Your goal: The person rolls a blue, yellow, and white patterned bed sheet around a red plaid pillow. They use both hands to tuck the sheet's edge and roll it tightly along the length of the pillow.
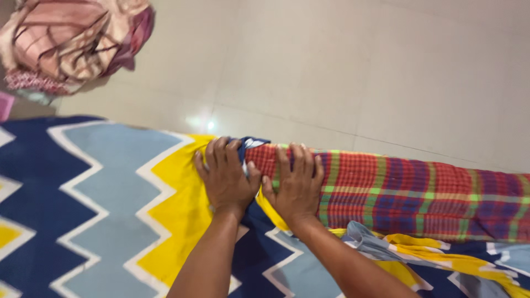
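A red plaid cloth (pixel 408 196) with green and blue stripes lies along the far edge of a bed sheet (pixel 99 193) patterned in navy, light blue, white and yellow zigzags. My left hand (pixel 225 174) presses flat on the cloth's left end, fingers curled over the edge where a bit of navy fabric shows. Right beside it, my right hand (pixel 295 185) lies palm down on the plaid cloth, fingers spread toward the far edge. The two hands touch at the thumbs.
A pale tiled floor (pixel 342 66) lies beyond the bed edge. A bundle of pink and cream patterned fabric (pixel 72 41) sits at the top left. Rumpled sheet folds (pixel 441 256) bunch up at the lower right.
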